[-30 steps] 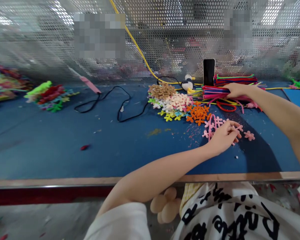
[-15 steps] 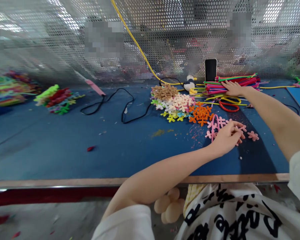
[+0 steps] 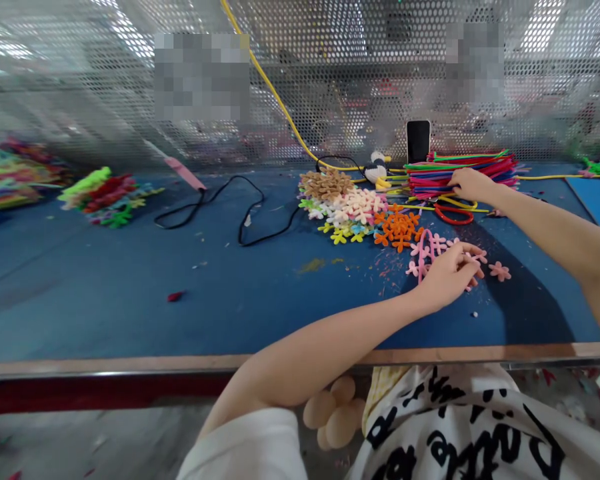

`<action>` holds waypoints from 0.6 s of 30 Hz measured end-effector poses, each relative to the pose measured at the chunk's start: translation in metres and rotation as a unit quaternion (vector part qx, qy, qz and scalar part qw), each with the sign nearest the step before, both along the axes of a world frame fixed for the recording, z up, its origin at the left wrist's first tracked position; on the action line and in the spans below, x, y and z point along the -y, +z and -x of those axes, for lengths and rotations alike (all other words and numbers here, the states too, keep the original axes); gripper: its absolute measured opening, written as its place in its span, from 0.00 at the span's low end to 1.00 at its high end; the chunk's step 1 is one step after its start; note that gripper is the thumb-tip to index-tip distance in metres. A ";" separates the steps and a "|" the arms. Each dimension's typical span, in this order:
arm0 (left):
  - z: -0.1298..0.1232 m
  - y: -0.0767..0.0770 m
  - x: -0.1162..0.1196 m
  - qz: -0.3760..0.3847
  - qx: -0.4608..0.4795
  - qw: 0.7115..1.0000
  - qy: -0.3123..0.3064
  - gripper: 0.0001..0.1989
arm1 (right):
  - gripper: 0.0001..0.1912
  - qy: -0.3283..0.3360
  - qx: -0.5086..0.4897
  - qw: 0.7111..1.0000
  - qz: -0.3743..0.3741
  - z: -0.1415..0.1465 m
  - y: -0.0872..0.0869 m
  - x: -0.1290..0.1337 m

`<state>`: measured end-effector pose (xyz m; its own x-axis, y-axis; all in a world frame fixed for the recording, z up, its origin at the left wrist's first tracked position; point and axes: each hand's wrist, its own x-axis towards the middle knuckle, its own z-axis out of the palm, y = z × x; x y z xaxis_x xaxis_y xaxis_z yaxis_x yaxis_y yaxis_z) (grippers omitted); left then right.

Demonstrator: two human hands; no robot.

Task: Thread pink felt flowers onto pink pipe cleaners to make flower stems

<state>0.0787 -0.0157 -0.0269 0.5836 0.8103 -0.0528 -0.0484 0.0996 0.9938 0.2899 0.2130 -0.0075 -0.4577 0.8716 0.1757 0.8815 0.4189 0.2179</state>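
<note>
My left hand (image 3: 453, 272) is over the light pink flower pieces (image 3: 437, 244), its fingers curled together around something I cannot make out. A bent pink stem (image 3: 423, 257) stands up beside the wrist. Up at the back right, my right hand (image 3: 473, 185) rests on the bundle of coloured pipe cleaners (image 3: 430, 173), its fingers bent down at the bundle's front. Whether those fingers pinch a stem is too small to tell. Red-handled scissors (image 3: 453, 213) lie just in front of the bundle. One pink flower (image 3: 500, 271) lies to the right of my left hand.
Orange flowers (image 3: 396, 227), brown flowers (image 3: 325, 183) and a toy bird (image 3: 377, 168) lie left of the bundle. Behind it stands a phone (image 3: 419, 140). A pink tool (image 3: 185, 174) with a black cord and more coloured pieces (image 3: 103, 197) are farther left.
My right hand was spread flat on the bundle; now its fingers are drawn in and bent at the bundle's front. My left hand stays over the pink flowers. The view has shifted slightly.
</note>
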 end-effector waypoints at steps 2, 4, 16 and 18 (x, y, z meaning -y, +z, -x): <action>0.001 0.001 0.000 -0.001 0.000 1.000 0.001 0.09 | 0.24 -0.027 -0.021 0.998 -0.047 0.004 -0.001 0.008; 0.001 0.001 0.001 -0.001 0.001 1.000 0.001 0.09 | 0.31 -0.067 -0.051 0.994 -0.077 0.007 -0.004 0.012; 0.001 -0.004 -0.001 0.002 0.021 1.000 -0.004 0.09 | 0.37 -0.220 -0.118 0.964 0.089 0.009 -0.019 -0.047; 0.002 -0.005 -0.002 -0.001 0.031 0.999 -0.010 0.08 | 0.38 -0.202 -0.093 0.971 0.090 0.007 -0.011 -0.049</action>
